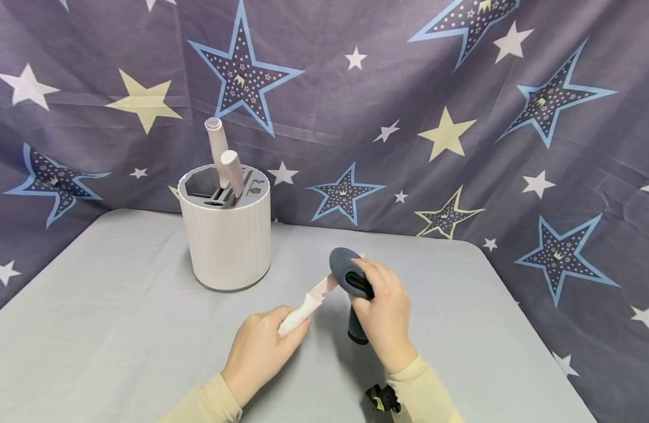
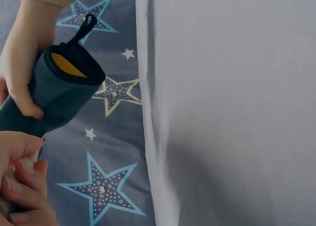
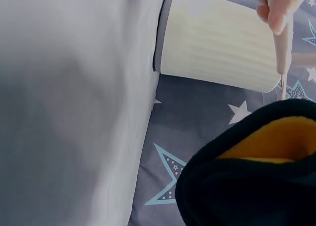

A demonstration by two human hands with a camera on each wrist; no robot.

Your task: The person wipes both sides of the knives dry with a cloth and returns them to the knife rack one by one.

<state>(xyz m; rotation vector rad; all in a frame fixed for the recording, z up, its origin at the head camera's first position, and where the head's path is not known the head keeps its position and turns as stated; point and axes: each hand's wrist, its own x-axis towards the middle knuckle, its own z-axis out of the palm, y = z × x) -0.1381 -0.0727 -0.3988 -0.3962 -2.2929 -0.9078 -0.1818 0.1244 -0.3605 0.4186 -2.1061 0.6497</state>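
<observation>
In the head view my left hand (image 1: 261,352) grips the white handle of a knife (image 1: 301,314), whose pinkish blade points away to the upper right. My right hand (image 1: 385,308) holds a blue-grey cloth (image 1: 343,267) with black edging folded around the blade, hiding much of it; a bit of the tip shows past the cloth. The left wrist view shows the cloth (image 2: 64,100) with a black hanging loop and an orange-yellow lining. From the right wrist, the knife's handle (image 3: 282,51) appears under the left fingers, and the cloth hides the right hand.
A round white knife block (image 1: 226,247) stands at the back left of the pale grey table (image 1: 118,329), with two pale-handled tools (image 1: 217,141) upright in its slots. Behind the table hangs a dark star-patterned curtain (image 1: 330,147). A small black device (image 1: 384,398) sits by the right sleeve.
</observation>
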